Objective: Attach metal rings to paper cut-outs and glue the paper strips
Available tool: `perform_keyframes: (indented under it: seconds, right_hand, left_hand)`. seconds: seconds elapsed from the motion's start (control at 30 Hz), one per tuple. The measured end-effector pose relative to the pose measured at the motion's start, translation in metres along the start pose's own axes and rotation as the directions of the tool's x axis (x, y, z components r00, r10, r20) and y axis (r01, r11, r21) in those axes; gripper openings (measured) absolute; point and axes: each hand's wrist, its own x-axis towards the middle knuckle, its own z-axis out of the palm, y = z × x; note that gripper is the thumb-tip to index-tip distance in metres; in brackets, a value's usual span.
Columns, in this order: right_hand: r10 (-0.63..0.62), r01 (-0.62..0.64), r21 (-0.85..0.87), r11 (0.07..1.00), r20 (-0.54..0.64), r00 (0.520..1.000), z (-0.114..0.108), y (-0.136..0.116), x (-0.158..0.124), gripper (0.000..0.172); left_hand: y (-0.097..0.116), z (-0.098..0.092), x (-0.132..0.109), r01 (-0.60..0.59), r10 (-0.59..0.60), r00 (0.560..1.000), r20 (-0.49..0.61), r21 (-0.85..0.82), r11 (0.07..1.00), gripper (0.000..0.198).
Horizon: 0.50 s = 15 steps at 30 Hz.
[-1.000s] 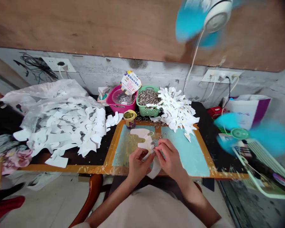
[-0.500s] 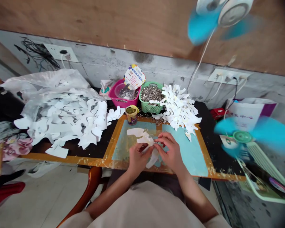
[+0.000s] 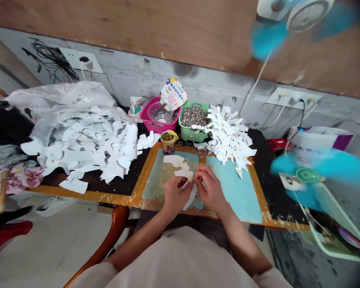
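Over the blue mat [image 3: 153,186] my two hands meet fingertip to fingertip. My left hand [image 3: 176,195] is closed in a pinch on a white cut-out piece [image 3: 186,171] of paper-like sheet. A white strip [image 3: 191,199] hangs below the fingertips; whether it belongs to the same piece is unclear. My right hand [image 3: 210,186] is closed too, thumb and finger pinched at the piece's right edge; what lies between them is too small to make out. Another white cut-out [image 3: 172,161] rests on the mat just beyond, with a metal ring [image 3: 185,160] near its right end.
Behind the mat stand a small cup [image 3: 168,143], a pink basket [image 3: 155,125] and a green basket [image 3: 194,134] of metal rings. White cut-outs are heaped left [image 3: 93,148] and right [image 3: 231,138]. A blue-bladed fan [image 3: 308,175] spins at the right.
The camera view has shifted slightly, moving the background. My hands stay together at the same spot, with small finger movements and the white piece turned a little.
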Motion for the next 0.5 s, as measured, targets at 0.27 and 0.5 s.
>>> perform_keyframes:
  seconds: [0.27,0.5]
  right_hand:
    - [-0.077,0.069,-0.108,0.992,-0.073,0.994,0.001,0.009,-0.006,0.012]
    - [0.37,-0.417,0.328,0.847,0.197,0.908,-0.01,0.003,0.01,0.008]
  left_hand:
    - [-0.002,0.001,0.014,0.254,-0.187,0.953,0.237,-0.291,0.922,0.035]
    - [-0.01,0.0,0.008,0.255,-0.155,0.945,0.287,-0.354,0.9,0.034]
